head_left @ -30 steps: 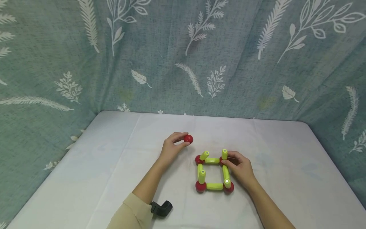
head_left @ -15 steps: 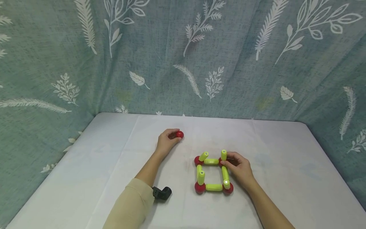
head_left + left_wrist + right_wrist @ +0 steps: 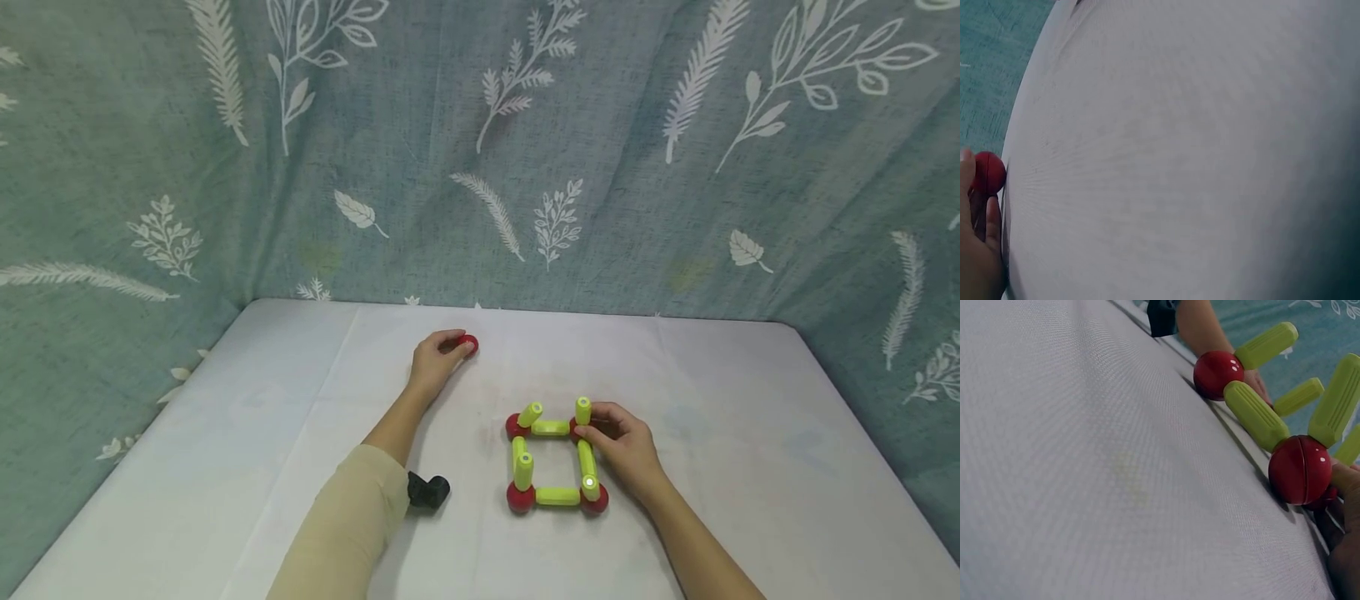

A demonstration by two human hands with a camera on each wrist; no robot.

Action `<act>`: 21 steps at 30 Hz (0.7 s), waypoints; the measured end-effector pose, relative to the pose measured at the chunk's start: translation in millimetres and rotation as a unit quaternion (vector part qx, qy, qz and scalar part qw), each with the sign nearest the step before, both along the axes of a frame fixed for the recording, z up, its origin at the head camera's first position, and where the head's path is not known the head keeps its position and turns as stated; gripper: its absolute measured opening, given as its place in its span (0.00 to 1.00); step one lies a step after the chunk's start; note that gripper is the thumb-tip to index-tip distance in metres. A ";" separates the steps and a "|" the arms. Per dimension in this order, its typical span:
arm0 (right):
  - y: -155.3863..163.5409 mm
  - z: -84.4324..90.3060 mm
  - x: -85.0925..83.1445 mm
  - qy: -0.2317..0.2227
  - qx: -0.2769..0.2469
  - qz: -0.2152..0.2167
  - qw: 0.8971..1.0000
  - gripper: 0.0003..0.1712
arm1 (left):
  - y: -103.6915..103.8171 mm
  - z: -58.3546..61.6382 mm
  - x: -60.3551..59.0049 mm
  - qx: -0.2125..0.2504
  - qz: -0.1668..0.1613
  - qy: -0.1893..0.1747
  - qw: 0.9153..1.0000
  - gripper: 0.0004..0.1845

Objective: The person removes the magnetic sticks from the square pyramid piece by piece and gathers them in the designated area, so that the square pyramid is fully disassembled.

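A square frame (image 3: 553, 461) of yellow-green rods joined by red balls lies on the white table (image 3: 285, 433), with short rods standing up at its corners. My right hand (image 3: 618, 446) grips the frame at its far right corner, fingers curled round the ball (image 3: 1300, 470) and the upright rod (image 3: 582, 410) there. My left hand (image 3: 433, 362) is stretched toward the far middle of the table and pinches a loose red ball (image 3: 469, 343), seen also in the left wrist view as the ball (image 3: 986, 172) at my fingertips, low over the cloth.
A small black object (image 3: 428, 490) lies on the table beside my left forearm. A green leaf-printed curtain (image 3: 480, 150) closes off the back and both sides. White cloth stretches left and right of the frame.
My left hand has carried the red ball farther away and slightly left, lowering it toward the table. The right hand has kept its grip on the frame's far right corner.
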State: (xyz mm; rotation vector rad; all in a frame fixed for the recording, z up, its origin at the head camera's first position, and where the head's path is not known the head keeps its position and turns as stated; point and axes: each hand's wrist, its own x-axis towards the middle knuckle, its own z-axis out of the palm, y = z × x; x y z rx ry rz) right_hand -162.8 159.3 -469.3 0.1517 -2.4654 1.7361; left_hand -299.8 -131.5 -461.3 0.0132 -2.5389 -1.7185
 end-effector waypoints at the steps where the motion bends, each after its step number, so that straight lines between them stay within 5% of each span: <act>1: -0.1 0.1 0.0 0.000 0.000 -0.002 1.000 0.15 | 0.4 0.6 -1.1 0.005 0.002 -0.006 1.000 0.20; 10: -1.3 0.2 0.5 -0.006 -0.002 0.002 1.000 0.15 | 1.4 2.5 -5.1 0.026 0.025 -0.032 0.999 0.20; 21: 1.5 3.1 1.9 -0.018 -0.015 0.009 1.000 0.16 | -3.9 5.8 1.3 0.044 -0.006 -0.035 0.998 0.25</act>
